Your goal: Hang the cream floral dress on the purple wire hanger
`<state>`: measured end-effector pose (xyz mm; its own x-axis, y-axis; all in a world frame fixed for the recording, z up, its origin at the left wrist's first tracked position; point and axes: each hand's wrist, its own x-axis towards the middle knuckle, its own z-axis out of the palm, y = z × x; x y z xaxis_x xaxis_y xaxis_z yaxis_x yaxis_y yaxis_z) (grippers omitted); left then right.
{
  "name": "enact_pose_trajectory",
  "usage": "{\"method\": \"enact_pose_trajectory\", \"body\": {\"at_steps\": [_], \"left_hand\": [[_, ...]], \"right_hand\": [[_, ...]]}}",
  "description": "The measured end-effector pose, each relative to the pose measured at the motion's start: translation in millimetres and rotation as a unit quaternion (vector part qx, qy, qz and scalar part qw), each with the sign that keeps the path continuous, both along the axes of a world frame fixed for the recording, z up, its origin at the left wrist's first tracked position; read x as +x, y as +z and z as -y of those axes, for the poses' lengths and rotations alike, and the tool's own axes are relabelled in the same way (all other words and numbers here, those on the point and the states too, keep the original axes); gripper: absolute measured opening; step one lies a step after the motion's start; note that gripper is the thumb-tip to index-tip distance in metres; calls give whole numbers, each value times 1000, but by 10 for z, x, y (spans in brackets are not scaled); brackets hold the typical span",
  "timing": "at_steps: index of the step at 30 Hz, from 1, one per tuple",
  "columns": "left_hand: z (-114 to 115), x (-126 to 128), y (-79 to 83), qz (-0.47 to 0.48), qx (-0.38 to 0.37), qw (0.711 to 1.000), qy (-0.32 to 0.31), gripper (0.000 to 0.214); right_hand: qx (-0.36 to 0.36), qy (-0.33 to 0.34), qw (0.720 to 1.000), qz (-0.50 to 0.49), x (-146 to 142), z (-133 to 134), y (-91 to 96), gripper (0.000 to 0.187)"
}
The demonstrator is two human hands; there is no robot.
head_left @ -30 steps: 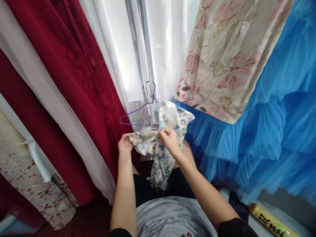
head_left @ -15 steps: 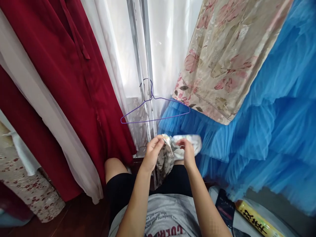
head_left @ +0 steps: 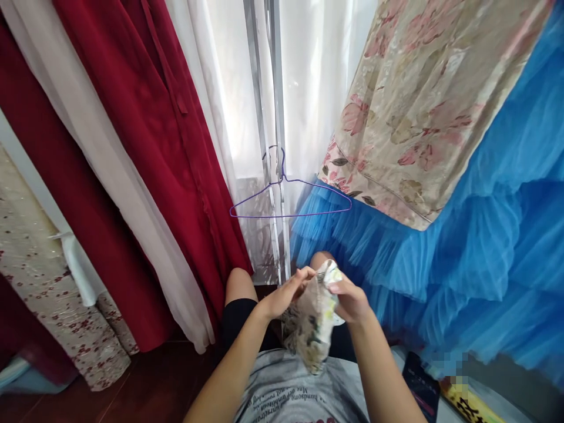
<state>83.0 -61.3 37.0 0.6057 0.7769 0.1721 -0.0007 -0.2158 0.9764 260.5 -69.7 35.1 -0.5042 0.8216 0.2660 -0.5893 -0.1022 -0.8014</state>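
A small patterned cloth (head_left: 316, 329), beige and white with dark and yellow print, is bunched in front of my lap. My right hand (head_left: 355, 302) pinches its upper right edge between thumb and fingers. At its left side, my left hand (head_left: 284, 296) is closed on the cloth, some fingertips hidden behind it. The lower end of the cloth dangles over my shirt, slightly blurred. Beyond both hands, a purple wire hanger (head_left: 291, 216) hangs with nothing on it, in front of upright metal poles (head_left: 278, 106).
Dark red garments (head_left: 176, 176) hang on the left beside a pale one (head_left: 118, 158). To the right hang a floral cloth (head_left: 414, 129) and a blue tulle dress (head_left: 497, 229). A yellow package (head_left: 467, 405) and a dark phone-like object (head_left: 420, 382) lie at lower right.
Both hands have come closer to my body with the cloth. It was spread between them and is now gathered, hanging lower. The view has turned slightly left.
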Motion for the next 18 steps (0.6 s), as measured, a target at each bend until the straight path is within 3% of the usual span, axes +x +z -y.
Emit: {"method": "enact_pose_trajectory", "body": {"at_steps": [2, 4, 6, 8, 10, 13, 16, 18], "left_hand": [[12, -21, -59, -76, 35, 994, -65, 77], [-22, -90, -91, -197, 123, 971, -60, 69], [-107, -246, -75, -330, 221, 917, -17, 62], [-221, -506, 8, -427, 299, 853, 31, 60], [-335, -851, 143, -482, 339, 805, 66, 55], [-486, -1420, 360, -532, 353, 761, 115, 54], [-630, -1897, 540, -538, 311, 767, 162, 47], [-737, -2116, 668, -519, 304, 774, 199, 40]], "right_hand": [[8, -11, 1000, -26, 150, 36, 33, 31], [49, 8, 999, -12, 311, 74, 111, 40], [113, 71, 986, 98, 460, 100, 260, 44], [176, 106, 939, 275, 577, 99, 476, 36], [233, 63, 873, 423, 644, 50, 718, 23], [310, -46, 799, 514, 635, -155, 1003, 21], [340, -119, 764, 535, 503, -528, 1103, 18], [355, -179, 738, 544, 371, -853, 1086, 29]]}}
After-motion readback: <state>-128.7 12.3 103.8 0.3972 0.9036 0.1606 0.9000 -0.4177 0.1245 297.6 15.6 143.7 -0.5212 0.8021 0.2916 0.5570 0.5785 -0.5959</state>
